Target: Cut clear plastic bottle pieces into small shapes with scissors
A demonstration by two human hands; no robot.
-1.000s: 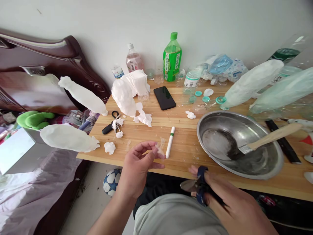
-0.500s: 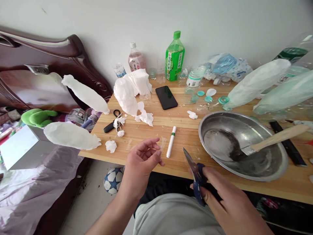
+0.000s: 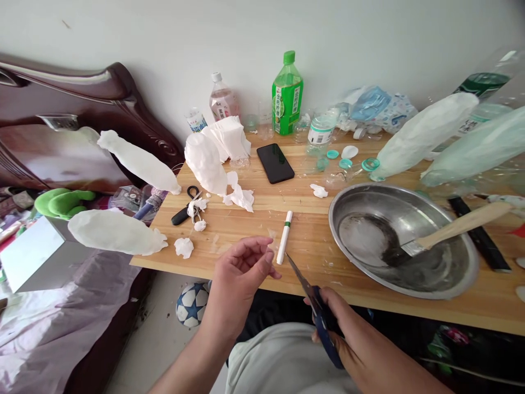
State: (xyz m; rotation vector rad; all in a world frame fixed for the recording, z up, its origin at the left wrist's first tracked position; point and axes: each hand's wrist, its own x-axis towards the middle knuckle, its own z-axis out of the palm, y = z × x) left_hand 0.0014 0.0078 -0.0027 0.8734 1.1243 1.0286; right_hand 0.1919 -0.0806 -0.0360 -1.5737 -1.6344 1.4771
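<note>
My left hand (image 3: 238,279) hovers at the table's near edge, thumb and fingers pinched on a small clear plastic scrap (image 3: 270,236). My right hand (image 3: 348,339) is closed on blue-handled scissors (image 3: 311,298) whose blades point up-left toward the left fingertips. A white marker with a green band (image 3: 284,237) lies on the wooden table (image 3: 311,241) just beyond the left fingers.
A steel basin (image 3: 404,241) holding a wooden-handled brush (image 3: 451,230) sits at right. A black phone (image 3: 275,163), a green bottle (image 3: 287,94), black scissors (image 3: 184,208), tissue wads and paper-covered bottles (image 3: 117,232) crowd the table. A ball (image 3: 192,303) lies on the floor.
My right hand has swung the scissors from low by my lap up and left, blades now pointing at the left fingertips. The left hand stayed nearly still.
</note>
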